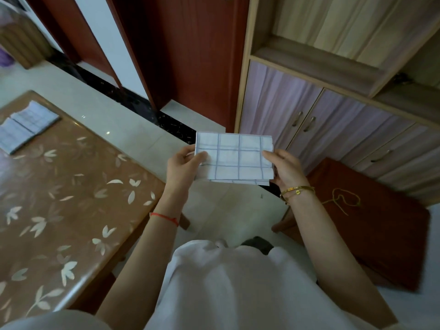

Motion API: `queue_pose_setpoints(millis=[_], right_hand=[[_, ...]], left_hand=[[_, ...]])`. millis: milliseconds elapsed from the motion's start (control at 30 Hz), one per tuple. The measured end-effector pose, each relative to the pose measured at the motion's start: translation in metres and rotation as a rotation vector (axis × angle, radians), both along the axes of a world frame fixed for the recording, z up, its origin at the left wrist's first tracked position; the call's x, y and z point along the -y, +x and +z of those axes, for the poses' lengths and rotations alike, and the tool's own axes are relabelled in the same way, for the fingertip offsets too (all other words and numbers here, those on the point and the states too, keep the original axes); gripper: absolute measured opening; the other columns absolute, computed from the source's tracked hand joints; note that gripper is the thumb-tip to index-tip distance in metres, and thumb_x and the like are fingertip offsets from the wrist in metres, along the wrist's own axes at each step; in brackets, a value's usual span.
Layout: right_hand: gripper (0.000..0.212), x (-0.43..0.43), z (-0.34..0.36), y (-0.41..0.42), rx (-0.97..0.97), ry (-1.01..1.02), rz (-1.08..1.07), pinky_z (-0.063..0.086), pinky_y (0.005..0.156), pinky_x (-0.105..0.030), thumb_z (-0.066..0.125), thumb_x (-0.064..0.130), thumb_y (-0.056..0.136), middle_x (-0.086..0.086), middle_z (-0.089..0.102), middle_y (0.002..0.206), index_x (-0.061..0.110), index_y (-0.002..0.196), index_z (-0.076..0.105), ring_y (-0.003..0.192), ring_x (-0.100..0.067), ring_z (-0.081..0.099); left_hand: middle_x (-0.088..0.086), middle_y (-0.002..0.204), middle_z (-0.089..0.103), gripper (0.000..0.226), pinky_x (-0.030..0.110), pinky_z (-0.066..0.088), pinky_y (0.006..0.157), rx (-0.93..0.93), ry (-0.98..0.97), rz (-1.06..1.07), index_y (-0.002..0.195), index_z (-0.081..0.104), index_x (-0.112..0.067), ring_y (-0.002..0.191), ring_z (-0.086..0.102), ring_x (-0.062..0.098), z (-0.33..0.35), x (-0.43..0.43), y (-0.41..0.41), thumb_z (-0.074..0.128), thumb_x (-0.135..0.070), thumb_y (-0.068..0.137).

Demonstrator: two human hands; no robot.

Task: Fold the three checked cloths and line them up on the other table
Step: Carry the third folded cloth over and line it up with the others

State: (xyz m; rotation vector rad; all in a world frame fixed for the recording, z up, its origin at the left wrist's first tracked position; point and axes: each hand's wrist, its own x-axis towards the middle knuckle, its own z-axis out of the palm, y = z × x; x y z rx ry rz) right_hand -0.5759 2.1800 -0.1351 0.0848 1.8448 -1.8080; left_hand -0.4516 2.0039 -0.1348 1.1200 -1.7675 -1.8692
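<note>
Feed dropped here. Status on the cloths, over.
Left hand and right hand pinch held cloth, folded, midair. Two cloths lie folded on table. Nothing between held cloth and table.

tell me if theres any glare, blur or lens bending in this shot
Head view: dim, even light with no hard shadows; two small glare spots on the glossy floor; the wide lens leans the door and cabinet outward; the checked cloth held by the left hand and right hand is sharp, while the folded cloths on the table at the left edge look softer.
</note>
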Motion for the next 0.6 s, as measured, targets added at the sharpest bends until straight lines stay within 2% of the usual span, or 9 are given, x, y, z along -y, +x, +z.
queue_pose_setpoints(millis=[200, 267, 333, 467, 600], right_hand=[[0.009, 0.037, -0.005, -0.050, -0.042, 0.029, 0.049, 0.055, 0.066, -0.029, 0.064, 0.012, 0.089, 0.001, 0.069, 0.077, 0.016, 0.081, 0.067, 0.070, -0.012, 0.066], [0.010, 0.051, -0.009, -0.070, -0.047, 0.033, 0.066, 0.055, 0.068, -0.030, 0.064, 0.013, 0.088, 0.004, 0.069, 0.075, 0.017, 0.079, 0.067, 0.071, -0.012, 0.066], [0.011, 0.067, -0.013, -0.089, -0.049, 0.034, 0.083, 0.053, 0.070, -0.031, 0.065, 0.014, 0.087, 0.005, 0.070, 0.073, 0.018, 0.077, 0.068, 0.073, -0.013, 0.065], [0.017, 0.103, -0.019, -0.138, -0.035, 0.014, 0.137, 0.054, 0.078, -0.037, 0.067, 0.014, 0.086, 0.007, 0.072, 0.072, 0.020, 0.070, 0.071, 0.078, -0.016, 0.067], [0.018, 0.146, -0.014, -0.196, -0.081, 0.014, 0.248, 0.053, 0.076, -0.037, 0.066, 0.017, 0.086, 0.004, 0.072, 0.075, 0.022, 0.070, 0.073, 0.077, -0.017, 0.066]], left_hand=[[0.004, 0.105, 0.071, 0.023, 0.039, 0.060, 0.083, 0.035, 0.028, 0.024, 0.114, 0.068, -0.019, 0.095, 0.070, 0.024, -0.004, 0.034, -0.041, 0.065, -0.020, 0.091], [0.005, 0.105, 0.072, 0.021, 0.040, 0.060, 0.081, 0.029, 0.030, 0.038, 0.112, 0.068, -0.019, 0.093, 0.071, 0.025, -0.005, 0.045, -0.054, 0.065, -0.021, 0.091], [0.005, 0.102, 0.072, 0.021, 0.036, 0.059, 0.073, 0.016, 0.044, 0.057, 0.112, 0.067, -0.018, 0.090, 0.071, 0.024, -0.005, 0.057, -0.069, 0.064, -0.022, 0.092], [-0.004, 0.089, 0.072, 0.019, 0.029, 0.055, 0.064, 0.001, 0.058, 0.117, 0.111, 0.068, -0.016, 0.078, 0.071, 0.015, -0.005, 0.081, -0.106, 0.061, -0.019, 0.094], [-0.002, 0.088, 0.072, 0.019, 0.033, 0.056, 0.070, -0.020, 0.052, 0.217, 0.110, 0.070, -0.014, 0.078, 0.069, 0.015, -0.003, 0.109, -0.150, 0.060, -0.015, 0.094]])
